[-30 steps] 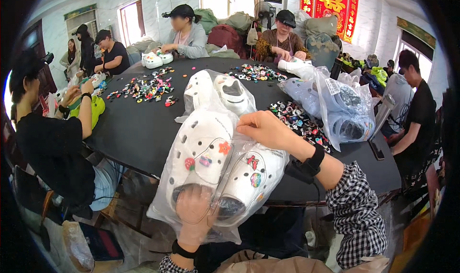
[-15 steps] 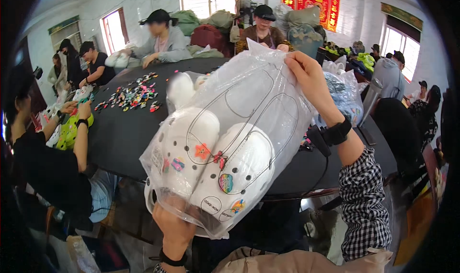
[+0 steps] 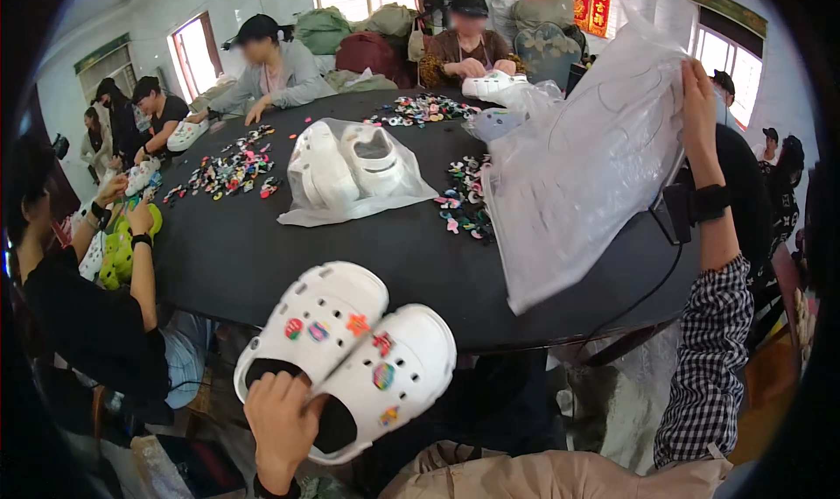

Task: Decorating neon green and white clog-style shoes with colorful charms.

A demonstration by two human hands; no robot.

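Observation:
My left hand (image 3: 284, 420) grips a pair of white clogs (image 3: 385, 381) at their heel openings, its fingers wrapped over the inner edges. Colourful charms sit in the holes of both toes, among them an orange star and a red bow. Off to the right, my right hand (image 3: 697, 96) pinches the upper edge of a clear plastic bag (image 3: 582, 175), which hangs flat over the table's right side with outlines printed on it. Farther back on the table, a second bagged pair of white clogs (image 3: 337, 171) rests upright.
The dark table (image 3: 394, 245) carries heaps of colourful charms (image 3: 232, 166), another heap (image 3: 464, 201) beside the hanging bag. A co-worker in black (image 3: 96, 306) sits close on the left with lime-green clogs (image 3: 122, 245). More people work along the far side. A cable (image 3: 643, 293) runs from my right wrist.
The charm-covered clogs have come out of the plastic bag. My left hand has drawn them down and left, while my right hand has carried the bag away to the right.

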